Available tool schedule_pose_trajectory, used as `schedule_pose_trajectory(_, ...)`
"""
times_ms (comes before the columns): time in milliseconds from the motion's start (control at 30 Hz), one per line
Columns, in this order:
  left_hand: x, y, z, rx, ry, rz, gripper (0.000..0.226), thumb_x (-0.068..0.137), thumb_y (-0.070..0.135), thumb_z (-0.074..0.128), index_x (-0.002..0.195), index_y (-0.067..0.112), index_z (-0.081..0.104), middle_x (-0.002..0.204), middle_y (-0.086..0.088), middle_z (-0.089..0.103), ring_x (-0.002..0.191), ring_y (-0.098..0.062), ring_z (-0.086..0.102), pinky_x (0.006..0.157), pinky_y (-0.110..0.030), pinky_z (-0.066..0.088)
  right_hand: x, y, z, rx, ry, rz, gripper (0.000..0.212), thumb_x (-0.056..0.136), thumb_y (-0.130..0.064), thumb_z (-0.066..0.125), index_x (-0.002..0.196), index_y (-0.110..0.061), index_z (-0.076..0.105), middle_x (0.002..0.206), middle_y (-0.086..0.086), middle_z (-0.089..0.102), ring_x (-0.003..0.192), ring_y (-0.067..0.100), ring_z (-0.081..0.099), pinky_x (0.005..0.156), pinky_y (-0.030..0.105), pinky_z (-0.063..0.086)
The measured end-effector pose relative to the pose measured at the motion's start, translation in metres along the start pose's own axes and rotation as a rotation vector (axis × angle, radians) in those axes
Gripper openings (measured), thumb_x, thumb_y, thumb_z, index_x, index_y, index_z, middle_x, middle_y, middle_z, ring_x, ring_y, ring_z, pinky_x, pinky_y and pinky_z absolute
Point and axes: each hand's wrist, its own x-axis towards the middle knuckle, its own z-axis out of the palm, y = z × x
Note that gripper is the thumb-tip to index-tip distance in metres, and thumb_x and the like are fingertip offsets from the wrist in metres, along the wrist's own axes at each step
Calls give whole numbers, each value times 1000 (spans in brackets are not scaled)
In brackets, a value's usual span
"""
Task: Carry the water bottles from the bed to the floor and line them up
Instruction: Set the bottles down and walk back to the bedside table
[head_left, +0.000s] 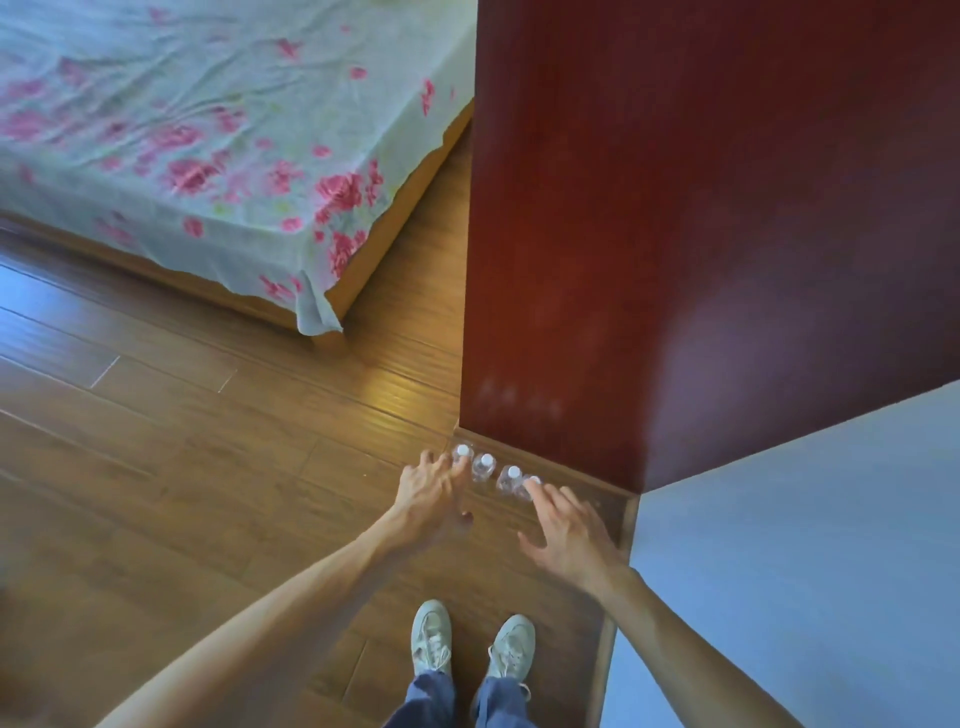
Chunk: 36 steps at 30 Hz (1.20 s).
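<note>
Several clear water bottles with white caps stand upright in a row on the wooden floor, against the base of a dark red cabinet. The leftmost bottle (462, 451) is beside the fingertips of my left hand (428, 491), whose fingers are spread. Two more bottles (485, 464) (511, 475) stand in the middle of the row. My right hand (563, 525) reaches in with its fingers apart, and their tips rest on the cap of the rightmost bottle (525, 488), partly hiding it. The bed (208, 130), with a floral sheet, shows no bottles.
The dark red cabinet (675, 208) rises right behind the row. A pale blue wall (805, 545) closes off the right side. My feet in light shoes (472, 644) stand just behind my hands. Wooden floor (182, 467) stretches to the left, towards the bed.
</note>
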Motion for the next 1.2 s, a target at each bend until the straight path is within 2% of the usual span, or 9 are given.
schedule_pose_trajectory(200, -26, -24, -17, -49, 139, -26, 57, 80, 45, 66, 125, 18, 44, 127, -5, 55, 119, -27, 47, 85, -38, 46, -8, -27, -14, -37, -37, -15, 73, 93, -50, 51, 154, -20, 24, 149, -1, 42, 133, 22, 42, 103, 39, 41)
schedule_pose_trajectory(367, -45, -55, -20, -68, 191, -33, 60, 80, 46, 64, 129, 18, 42, 127, -6, 51, 119, -28, 47, 85, -38, 47, -9, -40, -28, -85, 2, -40, 68, 91, -50, 53, 149, -23, 29, 133, -6, 49, 123, 19, 48, 97, 35, 44)
schedule_pose_trajectory(667, -65, -99, -45, -82, 277, -66, 65, 80, 47, 63, 134, 16, 43, 125, -8, 52, 117, -28, 50, 83, -38, 50, 7, -62, -62, -84, 73, -29, 74, 90, -50, 54, 151, -20, 27, 134, -1, 50, 122, 23, 47, 95, 39, 46)
schedule_pose_trajectory(1000, -49, -136, -82, -107, 359, -172, 67, 80, 52, 63, 135, 18, 44, 127, -6, 53, 119, -27, 51, 87, -39, 52, 81, -109, -105, 9, 136, -169, 69, 89, -48, 59, 145, -17, 35, 130, 2, 52, 119, 23, 48, 98, 40, 47)
schedule_pose_trajectory(1200, -12, -157, -116, -115, 362, -243, 61, 78, 54, 63, 123, 17, 48, 114, -6, 56, 109, -26, 55, 82, -38, 54, 154, -122, -142, 0, 128, -252, 71, 90, -48, 60, 147, -16, 34, 135, 5, 51, 124, 25, 47, 101, 41, 47)
